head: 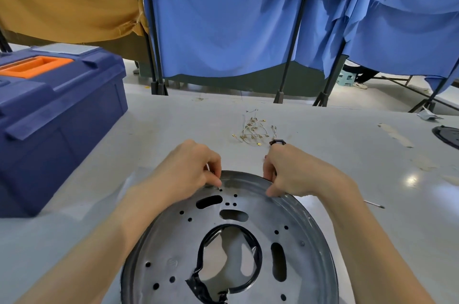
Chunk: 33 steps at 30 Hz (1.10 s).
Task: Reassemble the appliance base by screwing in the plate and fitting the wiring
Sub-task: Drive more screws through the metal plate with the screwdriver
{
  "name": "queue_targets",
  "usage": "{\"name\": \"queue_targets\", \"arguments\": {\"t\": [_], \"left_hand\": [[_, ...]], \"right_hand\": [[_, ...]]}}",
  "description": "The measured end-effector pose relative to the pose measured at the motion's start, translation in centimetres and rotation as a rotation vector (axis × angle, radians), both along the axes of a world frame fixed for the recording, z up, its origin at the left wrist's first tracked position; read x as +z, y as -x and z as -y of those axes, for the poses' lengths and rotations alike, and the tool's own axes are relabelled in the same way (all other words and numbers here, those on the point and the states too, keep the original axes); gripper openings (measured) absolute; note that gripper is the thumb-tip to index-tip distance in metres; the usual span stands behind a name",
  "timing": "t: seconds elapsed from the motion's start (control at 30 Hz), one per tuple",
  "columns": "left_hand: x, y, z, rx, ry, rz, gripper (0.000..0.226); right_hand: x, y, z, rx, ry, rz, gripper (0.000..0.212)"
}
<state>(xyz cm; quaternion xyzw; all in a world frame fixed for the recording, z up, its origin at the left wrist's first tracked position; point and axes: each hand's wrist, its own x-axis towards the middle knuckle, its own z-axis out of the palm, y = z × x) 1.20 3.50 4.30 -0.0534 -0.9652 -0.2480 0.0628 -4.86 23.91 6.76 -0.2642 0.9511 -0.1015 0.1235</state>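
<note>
Plate (169,234) of grey metal, round and punched with slots and small holes, lies flat on the table (347,154) right in front of the person, its big centre opening ringed by a black gasket. Both hands work at its far edge. The left hand (188,167) has thumb and forefinger pressed together in a pinch just beside a small hole near the far rim. A thin white wire (207,167) shows by the knuckles, so it seems to be pinching that wire's end, though the tip itself is too small to make out. The right hand (298,174) curls over the far right rim and grips it, steadying the plate. The pile of loose wires (252,130) with brass ends lies beyond both hands, past the plate's far edge and a little nearer the right hand, with a small black part (277,142) just beside that hand. The next move likely turns on the small hole lying directly under the left fingertips, toward the person, so the wire end would go down and slightly inward. A thin metal shaft (373,204), perhaps a screwdriver, lies on the table to the right of the right forearm. A blue toolbox (57,117) stands at the left.
</note>
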Motion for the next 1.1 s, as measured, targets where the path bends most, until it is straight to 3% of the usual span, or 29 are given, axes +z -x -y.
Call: {"name": "queue_targets", "arguments": {"t": [0.13, 0.27, 1.1], "left_hand": [[0.5, 0.5, -0.8, -0.040, 0.086, 0.029, 0.008], [0.5, 0.5, -1.1, -0.046, 0.146, 0.014, 0.007], [-0.6, -0.3, -2.1, -0.076, 0.513, -0.130, 0.016]], "right_hand": [[-0.1, -0.4, 0.5, 0.034, 0.035, -0.023, 0.016], [-0.7, -0.4, 1.8, 0.089, 0.181, -0.101, 0.023], [-1.3, 0.1, 1.8, 0.117, 0.194, -0.088, 0.013]]}}
